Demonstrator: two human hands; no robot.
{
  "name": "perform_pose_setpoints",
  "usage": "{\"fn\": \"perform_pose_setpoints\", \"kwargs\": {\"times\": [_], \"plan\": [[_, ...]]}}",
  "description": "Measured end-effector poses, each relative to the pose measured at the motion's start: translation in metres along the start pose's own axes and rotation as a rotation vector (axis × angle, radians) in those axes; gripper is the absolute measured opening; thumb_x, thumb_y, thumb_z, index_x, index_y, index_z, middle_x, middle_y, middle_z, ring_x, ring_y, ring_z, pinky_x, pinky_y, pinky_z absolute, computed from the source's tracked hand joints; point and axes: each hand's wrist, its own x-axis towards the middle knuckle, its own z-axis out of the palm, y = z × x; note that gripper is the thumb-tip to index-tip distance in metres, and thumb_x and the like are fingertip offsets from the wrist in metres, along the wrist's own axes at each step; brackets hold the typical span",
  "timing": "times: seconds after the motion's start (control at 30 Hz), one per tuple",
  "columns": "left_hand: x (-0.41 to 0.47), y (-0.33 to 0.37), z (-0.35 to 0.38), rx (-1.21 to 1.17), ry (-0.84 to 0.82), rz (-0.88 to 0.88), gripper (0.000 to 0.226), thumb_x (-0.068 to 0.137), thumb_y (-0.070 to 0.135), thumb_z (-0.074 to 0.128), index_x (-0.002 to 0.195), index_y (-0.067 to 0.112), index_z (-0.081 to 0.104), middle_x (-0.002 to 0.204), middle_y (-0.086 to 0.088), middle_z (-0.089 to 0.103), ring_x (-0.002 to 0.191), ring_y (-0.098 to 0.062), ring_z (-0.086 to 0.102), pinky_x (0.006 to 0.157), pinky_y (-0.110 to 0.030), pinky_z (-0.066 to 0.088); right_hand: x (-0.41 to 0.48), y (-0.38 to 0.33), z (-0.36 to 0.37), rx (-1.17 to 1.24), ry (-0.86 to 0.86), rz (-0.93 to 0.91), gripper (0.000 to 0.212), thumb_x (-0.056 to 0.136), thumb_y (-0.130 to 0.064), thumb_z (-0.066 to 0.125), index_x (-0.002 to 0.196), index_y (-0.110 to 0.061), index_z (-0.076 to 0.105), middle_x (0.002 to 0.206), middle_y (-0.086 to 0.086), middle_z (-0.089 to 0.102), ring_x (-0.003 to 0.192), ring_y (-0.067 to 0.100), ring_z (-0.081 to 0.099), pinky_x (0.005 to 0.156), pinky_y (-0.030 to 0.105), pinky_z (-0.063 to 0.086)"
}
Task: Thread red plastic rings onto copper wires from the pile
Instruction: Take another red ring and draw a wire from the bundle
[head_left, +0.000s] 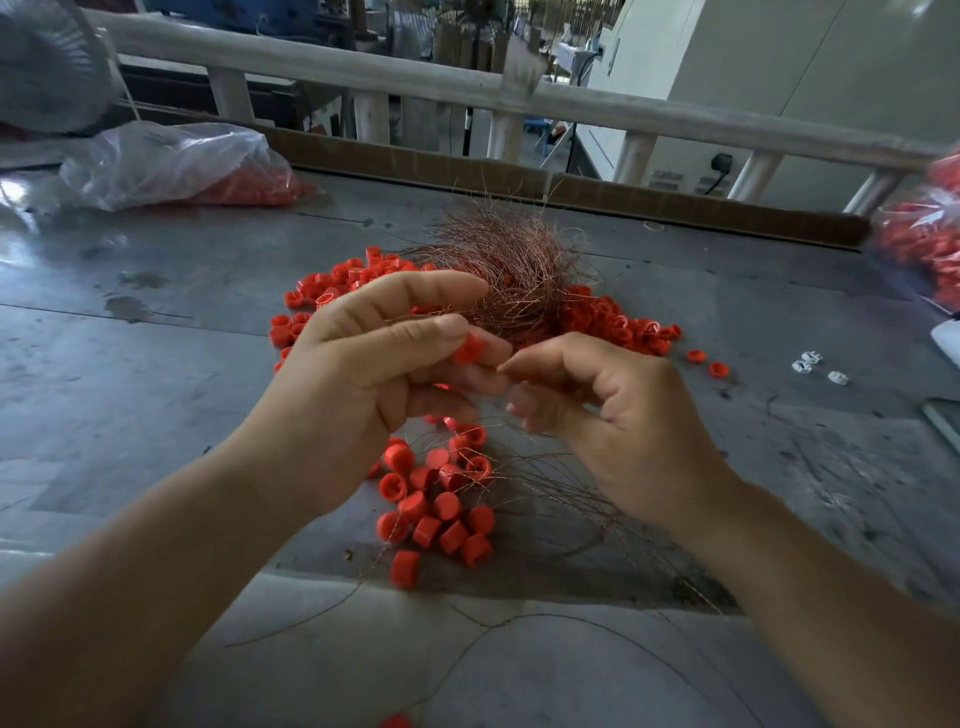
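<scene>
Wire tangle on rings (midtable)

Nothing readable here tbh, no labels, brand names, numbers or signs on anything, and the background's too blurry to tell.

One wide-angle view, worn on the head, faces forward and down over the scuffed grey bench; it sits close above the left hand and right hand; the far pale railing curves across the top.
</scene>
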Motion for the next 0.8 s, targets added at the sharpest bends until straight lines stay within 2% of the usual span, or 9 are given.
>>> {"fn": "perform_pose_setpoints", "kwargs": {"times": [0.07, 0.13, 0.3, 0.43, 0.5, 0.6, 0.8], "plan": [[0.0, 0.001, -0.001, -0.008, 0.013, -0.003, 0.025, 0.07, 0.009, 0.054, 0.093, 0.01, 0.063, 0.072, -0.01, 0.071, 0.058, -0.019, 0.067, 0.049, -0.024, 0.053, 0.001, 0.0, -0.004, -0.064, 0.057, -0.031, 0.017, 0.078, -0.012, 0.065, 0.086, -0.027, 0.064, 0.072, -0.023, 0.059, 0.068, -0.009, 0.059, 0.063, 0.006, 0.043], [0.0, 0.002, -0.001, 0.0, 0.024, -0.007, 0.025, 0.069, 0.008, 0.053, 0.092, 0.009, 0.063, 0.069, -0.009, 0.07, 0.054, -0.017, 0.065, 0.045, -0.021, 0.05, 0.003, 0.001, -0.01, -0.165, 0.116, -0.046, 0.011, 0.079, -0.009, 0.066, 0.085, -0.019, 0.068, 0.073, -0.023, 0.058, 0.068, -0.011, 0.056, 0.061, 0.002, 0.039], [0.0, 0.004, 0.0, 0.089, 0.121, 0.002, 0.013, 0.066, 0.012, 0.064, 0.079, 0.013, 0.067, 0.064, -0.006, 0.068, 0.043, -0.012, 0.055, 0.038, -0.015, 0.04, 0.005, 0.002, -0.014, -0.312, 0.113, -0.028, 0.005, 0.078, -0.012, 0.067, 0.081, -0.013, 0.071, 0.077, -0.011, 0.058, 0.072, 0.004, 0.055, 0.066, 0.006, 0.038], [0.003, 0.009, -0.004, 0.149, 0.265, 0.031, 0.014, 0.065, 0.02, 0.057, 0.075, 0.015, 0.066, 0.064, -0.002, 0.069, 0.04, -0.01, 0.052, 0.035, -0.013, 0.034, 0.004, 0.001, -0.012, -0.325, 0.048, -0.024, 0.004, 0.079, -0.01, 0.068, 0.08, -0.012, 0.071, 0.077, -0.014, 0.055, 0.07, -0.001, 0.053, 0.064, 0.005, 0.037], [0.006, 0.012, -0.01, 0.167, 0.34, 0.036, 0.007, 0.072, 0.013, 0.058, 0.076, 0.015, 0.064, 0.063, 0.0, 0.069, 0.04, -0.008, 0.052, 0.035, -0.014, 0.035, 0.003, 0.001, -0.011, -0.337, -0.006, -0.014, 0.003, 0.079, -0.009, 0.068, 0.079, -0.012, 0.07, 0.076, -0.012, 0.056, 0.069, -0.001, 0.052, 0.064, 0.006, 0.038], [0.011, 0.014, -0.02, 0.205, 0.46, 0.015, 0.021, 0.085, 0.0, 0.052, 0.075, 0.014, 0.063, 0.06, 0.0, 0.068, 0.04, -0.007, 0.052, 0.035, -0.013, 0.036, 0.002, 0.002, -0.008, -0.359, -0.095, 0.012, 0.002, 0.079, -0.01, 0.069, 0.079, -0.012, 0.07, 0.076, -0.007, 0.057, 0.071, 0.002, 0.053, 0.066, 0.01, 0.041], [0.018, 0.008, -0.033, 0.36, 0.553, -0.003, 0.022, 0.084, -0.004, 0.055, 0.075, 0.014, 0.064, 0.057, 0.003, 0.067, 0.042, -0.006, 0.056, 0.035, -0.013, 0.037, 0.001, 0.005, -0.004, -0.448, -0.245, 0.074, 0.002, 0.079, -0.017, 0.07, 0.08, -0.016, 0.071, 0.071, -0.017, 0.051, 0.07, -0.001, 0.052, 0.064, 0.008, 0.038]]}}
